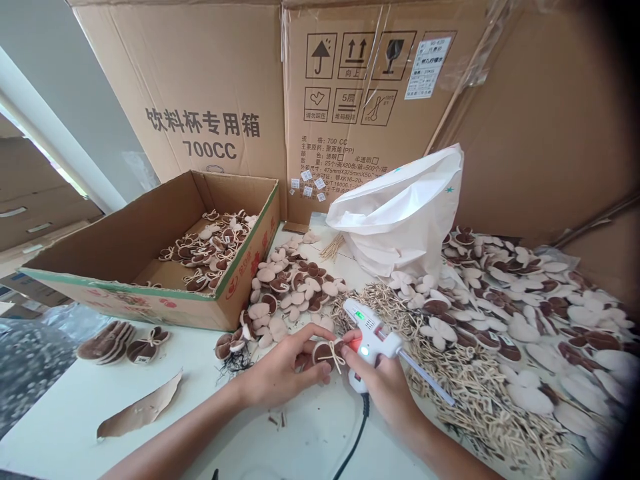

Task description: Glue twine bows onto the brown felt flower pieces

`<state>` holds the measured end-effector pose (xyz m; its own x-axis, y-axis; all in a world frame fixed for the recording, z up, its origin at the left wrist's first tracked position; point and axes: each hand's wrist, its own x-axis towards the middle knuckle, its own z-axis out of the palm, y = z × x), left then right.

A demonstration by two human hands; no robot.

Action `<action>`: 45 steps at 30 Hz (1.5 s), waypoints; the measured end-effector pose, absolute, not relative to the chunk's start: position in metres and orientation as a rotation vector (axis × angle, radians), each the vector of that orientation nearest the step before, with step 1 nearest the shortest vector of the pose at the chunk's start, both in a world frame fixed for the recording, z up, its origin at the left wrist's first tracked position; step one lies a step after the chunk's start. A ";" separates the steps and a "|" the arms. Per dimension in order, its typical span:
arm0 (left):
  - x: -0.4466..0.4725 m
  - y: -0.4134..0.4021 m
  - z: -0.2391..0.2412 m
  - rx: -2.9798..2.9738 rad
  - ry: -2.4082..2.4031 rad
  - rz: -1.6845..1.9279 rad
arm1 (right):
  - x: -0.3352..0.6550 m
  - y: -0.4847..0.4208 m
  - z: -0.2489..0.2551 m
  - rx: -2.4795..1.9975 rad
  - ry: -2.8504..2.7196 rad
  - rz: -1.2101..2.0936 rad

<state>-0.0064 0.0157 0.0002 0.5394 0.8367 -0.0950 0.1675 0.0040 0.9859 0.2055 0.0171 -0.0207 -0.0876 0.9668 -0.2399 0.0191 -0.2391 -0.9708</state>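
My left hand is closed around a small brown-and-cream felt piece, pinched between thumb and fingers. A pale string bow lies on the front of that piece. In my right hand is a white hot glue gun, with a clear glue stick sticking out of its back toward the lower right. My right thumb and index finger reach past the gun's body to the edge of the felt piece and the bow. The gun's tip is hidden behind my fingers.
An open cardboard box at left holds several finished bow pieces. Loose felt pieces and a heap of string bows cover the right side. A white bag stands behind. The black cord runs off the front. A cardboard scrap lies left.
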 end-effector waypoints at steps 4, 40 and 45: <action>-0.008 0.017 -0.002 1.436 0.873 0.701 | 0.206 0.019 -0.022 -1.369 -1.156 1.436; -0.009 0.020 0.001 1.346 0.982 0.796 | 0.208 0.019 -0.024 -1.269 -1.290 1.512; -0.011 0.021 -0.002 1.360 1.061 0.880 | 0.209 0.018 -0.026 -1.272 -1.275 1.506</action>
<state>-0.0115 0.0207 -0.0024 0.3118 0.9469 -0.0787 0.0981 0.0503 0.9939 0.2095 0.0182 -0.0265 -0.2017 0.9580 -0.2040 0.0431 -0.1994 -0.9790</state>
